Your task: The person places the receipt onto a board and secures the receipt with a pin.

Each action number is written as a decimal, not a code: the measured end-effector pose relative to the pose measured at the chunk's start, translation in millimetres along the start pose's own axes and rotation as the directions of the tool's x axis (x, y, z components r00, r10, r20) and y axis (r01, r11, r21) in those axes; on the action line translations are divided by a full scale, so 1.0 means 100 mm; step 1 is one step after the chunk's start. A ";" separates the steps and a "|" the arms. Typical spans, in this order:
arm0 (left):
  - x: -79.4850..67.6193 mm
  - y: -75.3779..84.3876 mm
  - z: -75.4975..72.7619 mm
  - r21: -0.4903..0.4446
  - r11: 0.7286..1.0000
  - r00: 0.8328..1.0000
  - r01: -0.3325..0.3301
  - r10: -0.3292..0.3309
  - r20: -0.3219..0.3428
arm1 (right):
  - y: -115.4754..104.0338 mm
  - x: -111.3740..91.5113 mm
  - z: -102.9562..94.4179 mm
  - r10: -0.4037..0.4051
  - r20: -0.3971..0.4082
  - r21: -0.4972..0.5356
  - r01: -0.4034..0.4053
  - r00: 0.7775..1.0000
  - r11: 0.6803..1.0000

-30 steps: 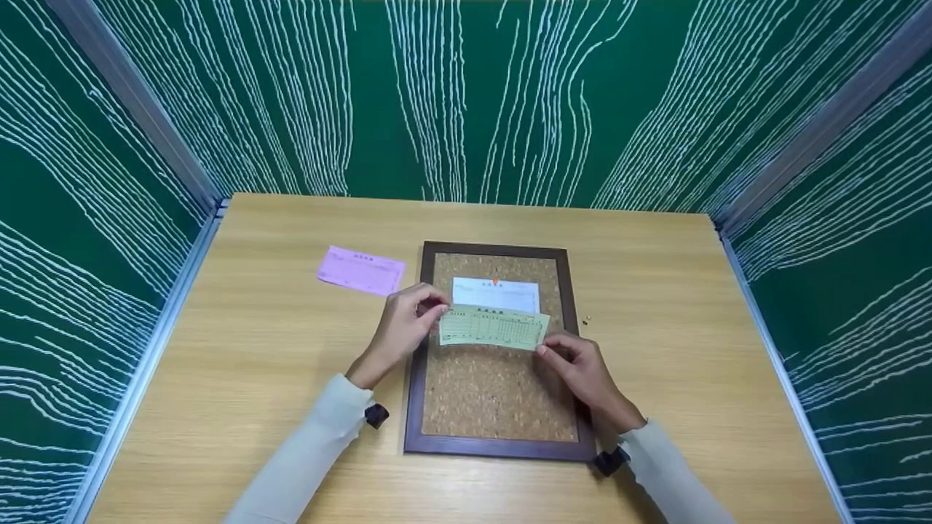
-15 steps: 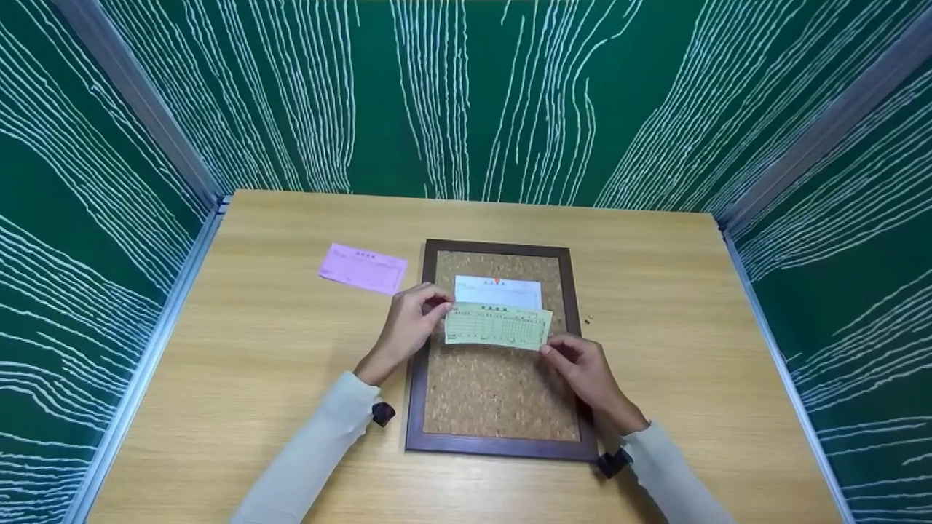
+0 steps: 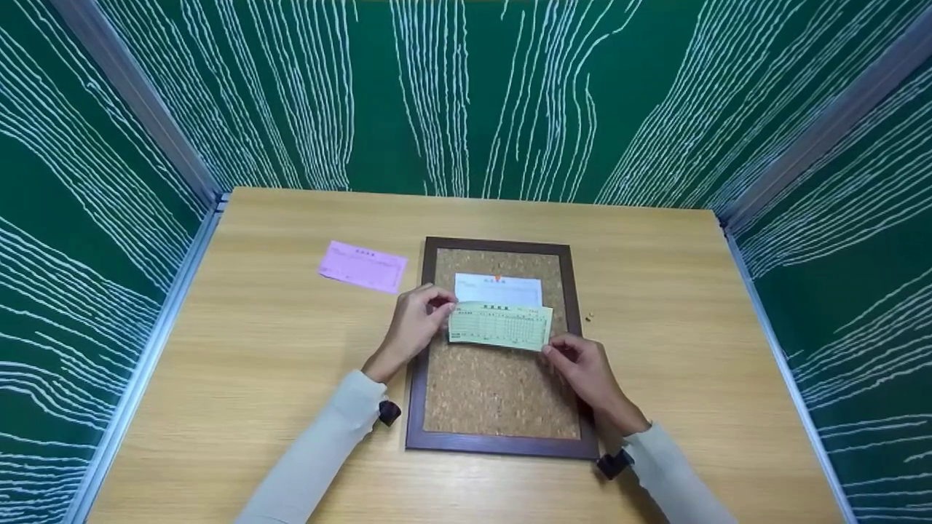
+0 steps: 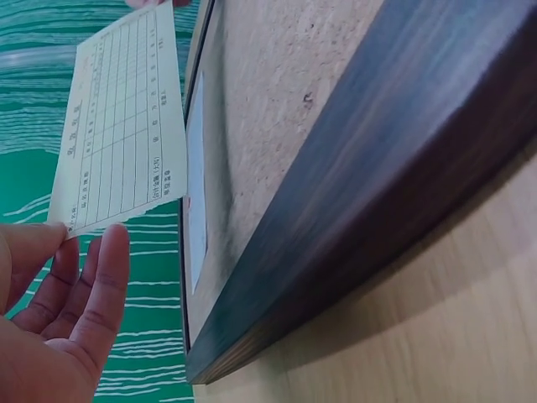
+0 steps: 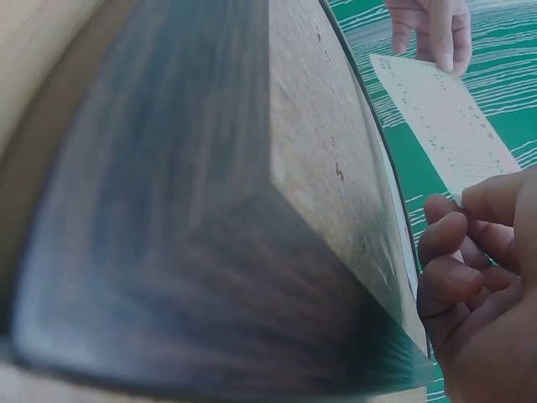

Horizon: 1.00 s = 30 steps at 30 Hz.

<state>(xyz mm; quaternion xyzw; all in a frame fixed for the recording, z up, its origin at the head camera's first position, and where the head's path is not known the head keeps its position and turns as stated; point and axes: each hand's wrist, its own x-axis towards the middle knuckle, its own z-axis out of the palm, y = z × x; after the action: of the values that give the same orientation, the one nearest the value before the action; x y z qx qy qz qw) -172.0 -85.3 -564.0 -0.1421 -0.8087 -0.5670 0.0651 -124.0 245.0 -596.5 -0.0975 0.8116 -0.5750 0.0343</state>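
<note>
A green printed paper slip (image 3: 499, 325) is stretched between both hands above a framed cork board (image 3: 502, 397). My left hand (image 3: 413, 325) pinches its upper left corner between thumb and finger; the left wrist view shows that corner of the slip (image 4: 126, 126) held well off the board. At the lower right corner my right hand (image 3: 586, 370) pinches the paper too. Behind the slip, a white paper slip (image 3: 502, 289) lies on the cork with an orange pushpin (image 3: 497, 279) at its top edge. The white slip's lower part is hidden by the green one.
On the table (image 3: 277, 378), left of the board, lies a pink paper slip (image 3: 362, 267). Two tiny objects (image 3: 589, 317) sit just right of the frame, too small to identify. Green panels with white lines (image 3: 466, 94) enclose the table at the back and sides.
The green slip and my left hand have shifted slightly to the right. My right hand keeps its pinch and has barely moved.
</note>
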 end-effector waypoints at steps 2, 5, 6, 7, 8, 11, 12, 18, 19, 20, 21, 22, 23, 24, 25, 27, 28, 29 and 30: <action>0.00 -0.01 0.02 -0.015 1.000 1.000 0.012 -0.012 0.001 | 0.00 0.00 0.00 0.009 0.000 0.006 -0.009 1.000 1.000; 0.01 -0.03 0.04 -0.033 0.999 0.999 0.036 -0.037 -0.006 | -0.01 -0.01 0.01 0.024 -0.004 0.003 -0.024 1.000 1.000; 0.01 -0.04 0.05 -0.039 0.998 0.999 0.046 -0.047 -0.010 | -0.01 -0.01 0.01 0.027 -0.005 0.000 -0.027 1.000 1.000; 0.01 -0.04 0.06 -0.045 0.998 0.998 0.055 -0.055 -0.013 | -0.01 -0.01 0.01 0.029 -0.007 0.000 -0.029 1.000 1.000; 0.01 -0.05 0.07 -0.052 0.997 0.998 0.065 -0.066 -0.017 | -0.01 -0.01 0.01 0.028 -0.010 -0.001 -0.028 1.000 1.000; 0.01 -0.07 0.09 -0.070 0.993 0.995 0.090 -0.092 -0.026 | -0.01 -0.01 0.02 0.034 -0.015 0.006 -0.033 0.999 0.999; 0.01 -0.07 0.10 -0.072 0.993 0.995 0.097 -0.099 -0.028 | -0.01 -0.02 0.03 0.030 -0.019 0.005 -0.030 0.999 1.000; 0.02 -0.07 0.12 -0.041 0.990 0.990 0.132 -0.134 -0.041 | 0.00 -0.02 0.05 0.025 -0.057 -0.036 -0.027 0.998 0.999; 0.02 -0.08 0.13 -0.028 0.991 0.990 0.133 -0.134 -0.044 | 0.00 -0.02 0.05 0.028 -0.061 -0.042 -0.030 0.998 0.999; 0.02 -0.08 0.13 -0.014 0.992 0.990 0.129 -0.130 -0.045 | 0.00 -0.02 0.05 0.032 -0.065 -0.048 -0.035 0.997 0.998; 0.03 -0.08 0.14 0.000 0.992 0.991 0.124 -0.124 -0.046 | 0.01 -0.02 0.05 0.037 -0.067 -0.051 -0.041 0.997 0.998; 0.03 -0.09 0.14 0.014 0.993 0.992 0.118 -0.117 -0.047 | 0.01 -0.02 0.05 0.041 -0.066 -0.053 -0.045 0.997 0.998; 0.03 -0.09 0.15 0.025 0.993 0.993 0.114 -0.113 -0.046 | 0.01 -0.02 0.05 0.047 -0.065 -0.052 -0.050 0.997 0.997; 0.03 -0.10 0.16 0.031 0.993 0.992 0.116 -0.115 -0.045 | 0.02 -0.02 0.05 0.051 -0.064 -0.053 -0.054 0.997 0.997; 0.03 -0.11 0.16 0.036 0.993 0.993 0.115 -0.113 -0.043 | 0.02 -0.02 0.05 0.056 -0.064 -0.053 -0.059 0.996 0.997; 0.04 -0.12 0.18 0.037 0.992 0.992 0.124 -0.122 -0.038 | 0.02 -0.03 0.05 0.066 -0.062 -0.048 -0.069 0.996 0.996; 0.04 -0.13 0.18 0.034 0.991 0.991 0.129 -0.128 -0.037 | 0.02 -0.03 0.04 0.067 -0.063 -0.046 -0.070 0.996 0.996; 0.04 -0.13 0.19 0.032 0.991 0.991 0.133 -0.132 -0.037 | 0.02 -0.03 0.04 0.069 -0.063 -0.042 -0.072 0.996 0.997; 0.04 -0.14 0.19 0.034 0.990 0.990 0.134 -0.133 -0.037 | 0.02 -0.03 0.04 0.074 -0.063 -0.036 -0.076 0.995 0.996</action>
<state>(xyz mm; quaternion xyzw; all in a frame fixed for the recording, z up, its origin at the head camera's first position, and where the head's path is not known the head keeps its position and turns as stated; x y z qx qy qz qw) -178.8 -71.5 -582.4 -0.0766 -0.8253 -0.5577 0.0435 -121.0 242.1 -599.7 -0.0498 0.8262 -0.5605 0.0288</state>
